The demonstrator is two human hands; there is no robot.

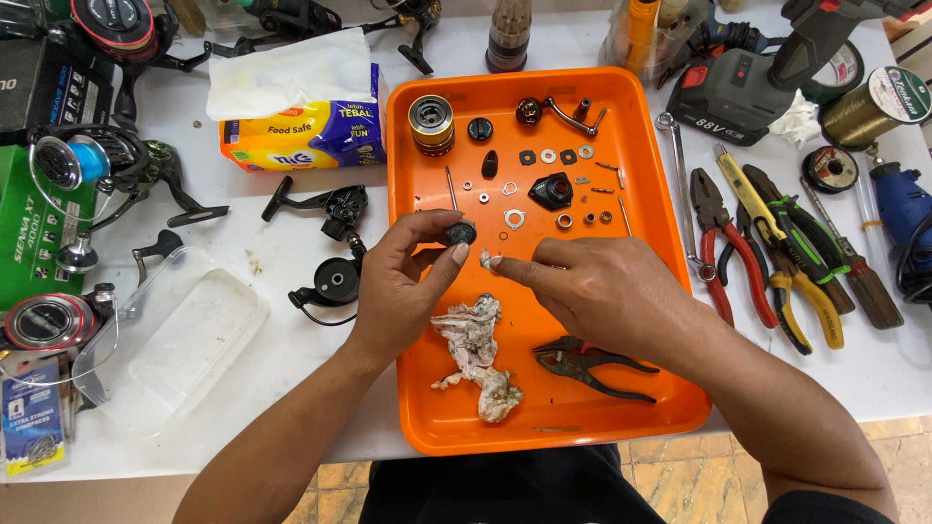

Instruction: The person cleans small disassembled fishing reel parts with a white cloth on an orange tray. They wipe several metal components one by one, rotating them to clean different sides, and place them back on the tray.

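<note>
The left hand [403,277] pinches a small dark round part [461,233] between thumb and fingers above the orange tray [427,388]; the right hand [592,286] is closed on a tiny pale scrap [484,258], perhaps tissue, just beside that part; a dirty crumpled rag [476,349] and dark pliers [582,361] lie in the tray on the white bench [282,262].

Both forearms are bare, with a dark sleeve edge at the right elbow.

A white table [291,262] stands on a tan tiled floor [680,485], evenly lit.
</note>
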